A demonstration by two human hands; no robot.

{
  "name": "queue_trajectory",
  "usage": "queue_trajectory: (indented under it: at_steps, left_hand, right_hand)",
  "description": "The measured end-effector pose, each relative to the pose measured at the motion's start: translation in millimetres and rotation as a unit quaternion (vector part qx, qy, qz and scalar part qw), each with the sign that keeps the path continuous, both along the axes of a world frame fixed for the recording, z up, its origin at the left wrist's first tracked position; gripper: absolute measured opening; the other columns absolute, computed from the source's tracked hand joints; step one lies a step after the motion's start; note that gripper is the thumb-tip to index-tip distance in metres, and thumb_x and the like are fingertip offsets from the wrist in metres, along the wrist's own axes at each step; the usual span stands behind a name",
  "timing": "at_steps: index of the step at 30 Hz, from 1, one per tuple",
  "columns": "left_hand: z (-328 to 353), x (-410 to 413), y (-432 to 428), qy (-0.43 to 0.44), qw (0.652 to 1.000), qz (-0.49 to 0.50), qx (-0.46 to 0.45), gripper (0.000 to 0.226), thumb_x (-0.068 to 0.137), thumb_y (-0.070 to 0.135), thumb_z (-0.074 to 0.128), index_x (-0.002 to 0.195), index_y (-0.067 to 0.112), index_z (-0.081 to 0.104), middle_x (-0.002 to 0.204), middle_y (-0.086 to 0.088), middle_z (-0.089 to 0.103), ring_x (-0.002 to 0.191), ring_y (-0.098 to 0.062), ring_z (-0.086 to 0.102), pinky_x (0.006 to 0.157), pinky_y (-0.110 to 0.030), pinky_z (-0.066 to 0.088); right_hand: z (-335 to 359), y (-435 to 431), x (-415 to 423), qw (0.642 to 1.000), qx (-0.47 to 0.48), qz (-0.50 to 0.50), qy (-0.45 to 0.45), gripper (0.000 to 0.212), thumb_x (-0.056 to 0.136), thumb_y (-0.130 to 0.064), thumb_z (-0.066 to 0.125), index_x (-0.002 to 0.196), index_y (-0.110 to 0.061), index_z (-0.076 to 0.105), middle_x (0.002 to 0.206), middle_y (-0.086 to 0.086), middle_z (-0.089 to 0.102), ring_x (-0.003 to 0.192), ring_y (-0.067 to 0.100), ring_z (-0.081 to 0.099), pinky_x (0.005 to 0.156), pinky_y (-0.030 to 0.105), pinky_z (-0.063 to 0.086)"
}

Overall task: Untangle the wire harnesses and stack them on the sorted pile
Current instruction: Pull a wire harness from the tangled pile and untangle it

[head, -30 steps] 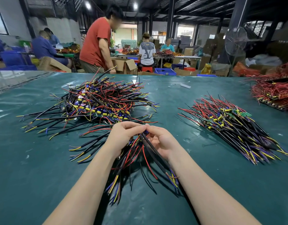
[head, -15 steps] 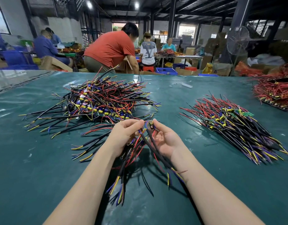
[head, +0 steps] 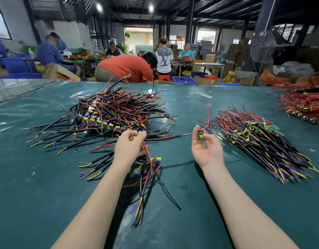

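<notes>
The left grip (head: 130, 148) is clenched around a bundle of harnesses (head: 148, 169), held above the table (head: 47, 186). The bundle's black, red, yellow and blue wires hang from this grip toward the person, and one black cable (head: 165, 138) runs out of it to the right. The right grip (head: 208, 151) is turned palm up, apart from the left grip. It pinches a single harness (head: 201, 136) by its small board between thumb and fingertips. A red wire and a black wire of this harness rise from the board. The single harness is held off the table, just beside the near-left edge of the sorted pile (head: 259, 141). That pile lies on the right of the table with its wires running roughly parallel. The tangled pile (head: 115, 112) lies on the left of the table, beyond the left grip. A further heap of red wires (head: 302, 103) lies at the far right edge. Beyond the table a person in a red shirt (head: 126, 69) bends forward.
</notes>
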State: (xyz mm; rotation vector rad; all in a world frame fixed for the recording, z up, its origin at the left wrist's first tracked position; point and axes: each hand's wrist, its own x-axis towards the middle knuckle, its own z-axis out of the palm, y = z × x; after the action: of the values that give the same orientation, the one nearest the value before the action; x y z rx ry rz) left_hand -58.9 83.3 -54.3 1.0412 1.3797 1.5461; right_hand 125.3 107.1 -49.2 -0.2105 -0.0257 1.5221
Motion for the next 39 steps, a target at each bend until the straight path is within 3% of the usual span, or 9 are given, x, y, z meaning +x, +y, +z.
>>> queue_trajectory:
  at_steps: [3, 6, 10, 13, 16, 22, 27, 34, 39]
  left_hand:
    - [0, 2, 0, 0.031, 0.997, -0.057, -0.038, 0.025, 0.093, 0.034, 0.051, 0.106, 0.012, 0.054, 0.105, -0.011, 0.057, 0.084, -0.025, 0.063, 0.08, -0.038, 0.056]
    - [1, 2, -1, 0.244, 0.97, -0.005, -0.017, 0.048, 0.089, 0.03, 0.056, 0.133, 0.012, 0.044, 0.13, -0.011, 0.05, 0.116, -0.028, 0.05, 0.104, -0.039, 0.037]
    - [1, 11, -11, 0.544, 0.825, 0.133, 0.073, 0.045, 0.082, 0.025, 0.063, 0.125, 0.016, 0.054, 0.132, -0.008, 0.044, 0.126, -0.026, 0.031, 0.1, -0.036, 0.025]
    - [4, 21, -14, 0.432, 0.888, 0.06, 0.149, 0.018, 0.086, 0.015, 0.059, 0.102, 0.01, 0.067, 0.102, -0.006, 0.064, 0.099, -0.023, 0.055, 0.088, -0.03, 0.039]
    - [10, 35, -16, 0.187, 0.976, -0.095, 0.065, 0.018, 0.095, 0.015, 0.047, 0.094, 0.01, 0.065, 0.085, -0.005, 0.064, 0.071, -0.016, 0.06, 0.066, -0.028, 0.051]
    - [15, 27, -14, -0.107, 0.989, -0.095, 0.029, 0.027, 0.096, 0.005, 0.042, 0.079, 0.012, 0.062, 0.073, -0.005, 0.061, 0.053, -0.003, 0.057, 0.05, -0.014, 0.051]
    - [20, 18, -13, -0.061, 0.995, -0.073, -0.02, 0.031, 0.091, -0.01, 0.031, 0.084, 0.018, 0.044, 0.069, -0.003, 0.04, 0.046, -0.008, 0.032, 0.032, -0.012, 0.022]
    - [21, 20, -19, -0.073, 0.983, -0.168, -0.024, 0.031, 0.083, -0.013, 0.054, 0.091, 0.012, 0.039, 0.064, 0.0, 0.042, 0.033, 0.003, 0.035, 0.031, -0.01, 0.024]
    - [19, 22, -24, -0.002, 0.965, -0.254, -0.068, 0.071, 0.057, -0.004, 0.072, 0.117, 0.017, 0.039, 0.081, -0.001, 0.044, 0.06, -0.006, 0.047, 0.051, -0.016, 0.038]
  right_hand:
    - [-3, 5, -4, 0.992, -0.012, -0.007, -0.122, 0.032, 0.081, 0.019, 0.036, 0.077, -0.007, 0.054, 0.077, 0.008, 0.052, 0.07, 0.018, 0.059, 0.058, 0.023, 0.056]
    - [-5, 9, -8, 0.941, -0.032, -0.095, -0.324, 0.034, 0.086, 0.016, 0.041, 0.077, -0.016, 0.051, 0.073, 0.002, 0.05, 0.067, 0.011, 0.054, 0.057, 0.016, 0.048]
    - [-6, 4, -17, 0.875, 0.002, -0.136, -0.465, 0.033, 0.082, 0.011, 0.057, 0.073, -0.02, 0.049, 0.069, -0.004, 0.051, 0.06, 0.007, 0.05, 0.057, 0.018, 0.04]
    - [-9, -1, -31, 0.886, 0.054, -0.07, -0.456, 0.034, 0.08, 0.012, 0.059, 0.069, -0.018, 0.045, 0.058, -0.011, 0.053, 0.053, 0.003, 0.052, 0.052, 0.016, 0.042]
    - [-12, -9, -48, 0.862, 0.14, -0.001, -0.487, 0.03, 0.078, 0.016, 0.057, 0.072, -0.012, 0.048, 0.056, -0.01, 0.057, 0.055, 0.004, 0.055, 0.057, 0.017, 0.047]
    - [-7, -22, -56, 0.805, 0.234, 0.038, -0.544, 0.036, 0.052, 0.001, 0.041, 0.074, -0.014, 0.065, 0.065, -0.011, 0.068, 0.068, 0.0, 0.062, 0.065, 0.012, 0.047]
    - [-8, -16, -46, 0.818, 0.187, 0.047, -0.542, 0.043, 0.078, 0.018, 0.039, 0.065, -0.015, 0.064, 0.061, -0.012, 0.066, 0.068, 0.003, 0.058, 0.062, 0.017, 0.04]
    - [-10, -18, -54, 0.911, 0.123, 0.171, -0.355, 0.023, 0.092, 0.004, 0.04, 0.079, -0.011, 0.053, 0.054, -0.002, 0.064, 0.05, 0.01, 0.063, 0.051, 0.018, 0.051]
    - [-4, -22, -46, 0.891, 0.17, 0.231, -0.352, 0.02, 0.093, 0.001, 0.036, 0.087, -0.007, 0.054, 0.041, -0.003, 0.05, 0.036, 0.004, 0.05, 0.039, 0.014, 0.043]
